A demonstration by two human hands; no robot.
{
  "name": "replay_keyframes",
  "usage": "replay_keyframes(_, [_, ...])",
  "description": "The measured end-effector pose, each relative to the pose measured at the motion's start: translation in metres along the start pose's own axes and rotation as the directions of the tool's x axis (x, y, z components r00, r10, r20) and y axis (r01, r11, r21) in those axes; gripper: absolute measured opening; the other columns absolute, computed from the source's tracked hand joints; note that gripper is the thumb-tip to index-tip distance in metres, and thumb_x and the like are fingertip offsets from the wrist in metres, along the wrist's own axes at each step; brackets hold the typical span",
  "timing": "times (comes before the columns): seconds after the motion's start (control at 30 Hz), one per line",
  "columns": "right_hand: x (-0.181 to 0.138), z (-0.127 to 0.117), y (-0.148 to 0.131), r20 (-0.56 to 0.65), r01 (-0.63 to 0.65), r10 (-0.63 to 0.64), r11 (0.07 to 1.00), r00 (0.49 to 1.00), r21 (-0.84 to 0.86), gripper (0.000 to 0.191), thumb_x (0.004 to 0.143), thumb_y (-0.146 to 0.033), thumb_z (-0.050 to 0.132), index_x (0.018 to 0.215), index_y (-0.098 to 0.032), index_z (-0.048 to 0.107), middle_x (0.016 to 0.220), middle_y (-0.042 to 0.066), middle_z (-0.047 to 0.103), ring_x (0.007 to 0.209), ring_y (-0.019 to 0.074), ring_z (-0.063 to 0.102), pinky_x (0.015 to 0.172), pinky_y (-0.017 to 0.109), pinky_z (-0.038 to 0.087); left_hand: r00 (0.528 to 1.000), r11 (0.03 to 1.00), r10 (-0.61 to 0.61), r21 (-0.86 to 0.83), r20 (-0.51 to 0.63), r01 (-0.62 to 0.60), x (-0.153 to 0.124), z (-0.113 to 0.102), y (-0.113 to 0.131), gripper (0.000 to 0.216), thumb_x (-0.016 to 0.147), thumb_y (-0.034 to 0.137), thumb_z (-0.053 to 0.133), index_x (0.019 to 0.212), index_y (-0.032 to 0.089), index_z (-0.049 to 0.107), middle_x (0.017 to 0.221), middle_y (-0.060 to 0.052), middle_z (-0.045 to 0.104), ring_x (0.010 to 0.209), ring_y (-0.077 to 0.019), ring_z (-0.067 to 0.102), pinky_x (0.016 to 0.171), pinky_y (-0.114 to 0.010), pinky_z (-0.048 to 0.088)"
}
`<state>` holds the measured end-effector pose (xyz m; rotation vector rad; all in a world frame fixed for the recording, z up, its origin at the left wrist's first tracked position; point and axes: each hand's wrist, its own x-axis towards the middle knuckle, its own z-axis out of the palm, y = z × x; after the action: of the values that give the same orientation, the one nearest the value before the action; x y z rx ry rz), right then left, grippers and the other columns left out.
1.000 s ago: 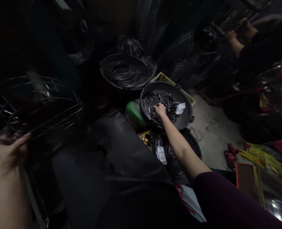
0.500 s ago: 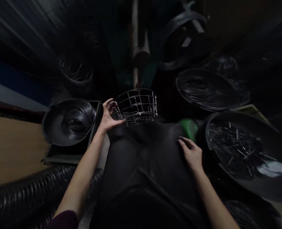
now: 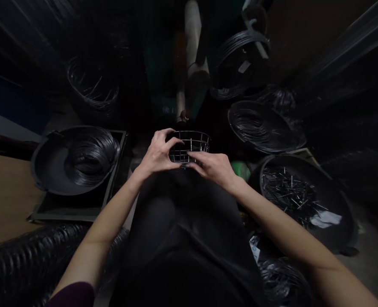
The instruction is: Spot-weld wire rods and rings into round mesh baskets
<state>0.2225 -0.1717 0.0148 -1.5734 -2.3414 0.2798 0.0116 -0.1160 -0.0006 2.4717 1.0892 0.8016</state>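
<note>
A small round wire basket of bright metal is in front of the machine's horizontal rod, just above my lap. My left hand grips its left side, fingers over the upper rim and thumb at the lower edge. At the basket's near lower edge is my right hand, its fingers and thumb bent toward each other against the wires. Whether a small piece sits between those fingertips, I cannot make out. Under both hands lies a dark apron across my legs.
A pan with a wire coil stands at left on a crate. At right, a big pan holds short cut wires, with another pan of coiled wire behind it. A green object sits beside my right wrist.
My right hand has moved left from beside the green object to the basket's near edge. My left hand has shifted slightly right with the basket, which now sits a little lower.
</note>
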Motion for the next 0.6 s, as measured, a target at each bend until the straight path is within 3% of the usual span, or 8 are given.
replay_keyframes(0.07, [-0.002, 0.001, -0.001, 0.038, 0.100, -0.095, 0.980, 0.995, -0.171, 0.038, 0.093, -0.032, 0.055, 0.130, -0.024, 0.065, 0.122, 0.005, 0.070, 0.081, 0.0197, 0.072, 0.058, 0.027, 0.046, 0.999, 0.999, -0.043, -0.026, -0.019, 0.043, 0.000, -0.001, -0.003, 0.061, 0.059, 0.037, 0.085, 0.114, 0.024, 0.061, 0.135, -0.013, 0.046, 0.124, -0.0347, 0.045, 0.106, -0.053, 0.042])
replay_keyframes(0.17, [0.001, 0.000, 0.000, 0.039, 0.174, -0.170, 0.941, 0.985, -0.290, 0.036, 0.096, -0.027, 0.048, 0.128, -0.027, 0.065, 0.118, 0.003, 0.071, 0.070, 0.0154, 0.071, 0.055, 0.026, 0.043, 0.995, 0.993, -0.094, -0.073, -0.029, 0.092, 0.002, -0.001, -0.007, 0.062, 0.059, 0.035, 0.086, 0.115, 0.025, 0.060, 0.134, -0.011, 0.046, 0.124, -0.0338, 0.046, 0.106, -0.053, 0.043])
replay_keyframes(0.6, [0.040, -0.015, 0.014, -0.057, 0.186, -0.223, 0.908, 0.973, -0.376, 0.032, 0.096, -0.030, 0.049, 0.119, -0.029, 0.070, 0.115, 0.000, 0.072, 0.067, 0.0144, 0.071, 0.054, 0.026, 0.043, 0.988, 0.980, -0.127, -0.164, -0.087, 0.112, 0.034, -0.001, -0.025, 0.063, 0.059, 0.033, 0.087, 0.116, 0.023, 0.061, 0.134, -0.012, 0.044, 0.129, -0.0338, 0.044, 0.109, -0.054, 0.042])
